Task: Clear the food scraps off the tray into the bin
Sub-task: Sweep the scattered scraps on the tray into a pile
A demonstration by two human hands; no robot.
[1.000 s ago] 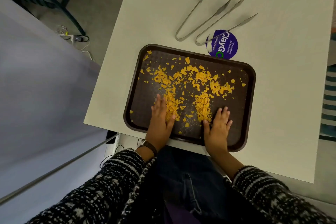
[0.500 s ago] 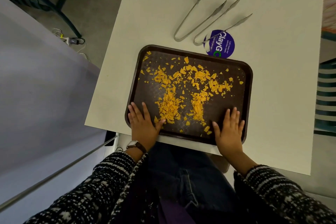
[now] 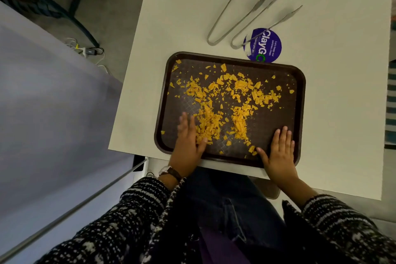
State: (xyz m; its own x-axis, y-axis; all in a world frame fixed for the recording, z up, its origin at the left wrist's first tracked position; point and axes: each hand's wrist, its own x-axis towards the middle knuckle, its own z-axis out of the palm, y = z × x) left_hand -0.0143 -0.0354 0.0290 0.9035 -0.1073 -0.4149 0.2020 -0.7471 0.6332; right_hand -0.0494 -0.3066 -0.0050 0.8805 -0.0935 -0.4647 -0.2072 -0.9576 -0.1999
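Orange food scraps (image 3: 227,105) lie scattered over a dark brown tray (image 3: 299,100), thickest in two ridges running toward the person. Tray sits on a white table (image 3: 182,17), near edge at the table's front. Left hand (image 3: 188,141) flat on the tray floor, fingers together, thumb out, its inner side touching the left ridge. Right hand (image 3: 279,150) flat at the near right corner, fingers slightly spread, thumb beside a few scraps. Beyond the hands, past the tray: two metal tongs (image 3: 233,8) and a purple round sticker (image 3: 264,46). No bin in sight.
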